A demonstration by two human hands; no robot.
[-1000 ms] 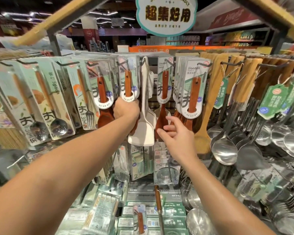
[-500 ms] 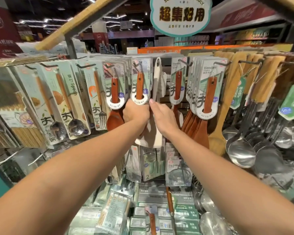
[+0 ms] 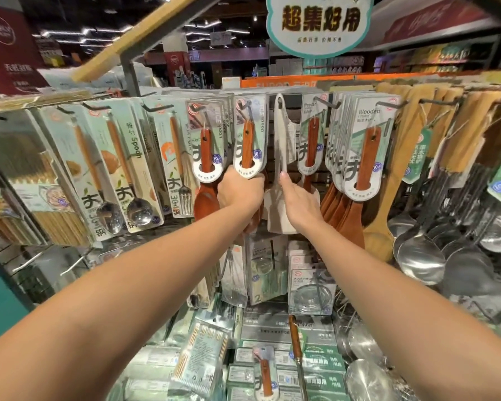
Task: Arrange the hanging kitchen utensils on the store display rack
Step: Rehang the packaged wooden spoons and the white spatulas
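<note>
Head view: two hands; left hand (image 3: pixel 239 190) clenches carded wooden rice spoons (image 3: pixel 248 146), right hand (image 3: pixel 300 199) pinches one flat white spatula (image 3: pixel 281 180)

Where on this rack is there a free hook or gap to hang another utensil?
Bare prongs stick out at lower left, under the packed spoons. The top row is crowded: rice spoon cards, white spatula between both hands, wooden spatula packs, ladles.
</note>
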